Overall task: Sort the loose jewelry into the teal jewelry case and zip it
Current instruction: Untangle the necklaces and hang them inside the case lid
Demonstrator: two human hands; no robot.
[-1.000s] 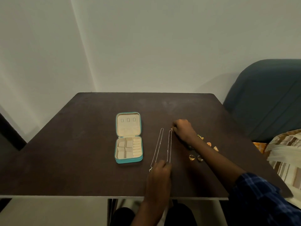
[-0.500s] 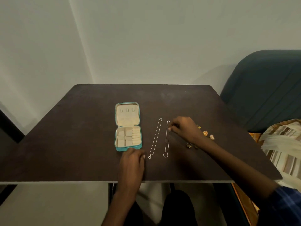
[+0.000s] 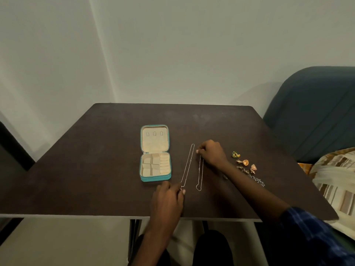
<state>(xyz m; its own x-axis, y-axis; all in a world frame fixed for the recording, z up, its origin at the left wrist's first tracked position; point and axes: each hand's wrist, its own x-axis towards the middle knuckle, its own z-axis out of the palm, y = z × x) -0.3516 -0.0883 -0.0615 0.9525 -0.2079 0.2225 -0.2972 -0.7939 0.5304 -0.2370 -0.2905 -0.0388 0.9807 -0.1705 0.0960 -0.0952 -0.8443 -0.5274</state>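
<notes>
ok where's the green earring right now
In the head view, the green earring lies on the dark table, right of the right hand and at the far end of the loose cluster, just beyond the orange earrings.

The right hand covered the far end of the right chain, so its grip there could not be judged. At 3 o'clock from it, small trinkets were too tiny to identify.

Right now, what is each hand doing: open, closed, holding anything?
Left hand: fingers pinched on the near end of the left chain.
Right hand: fingertips pinched on the far end of the right chain.
</notes>
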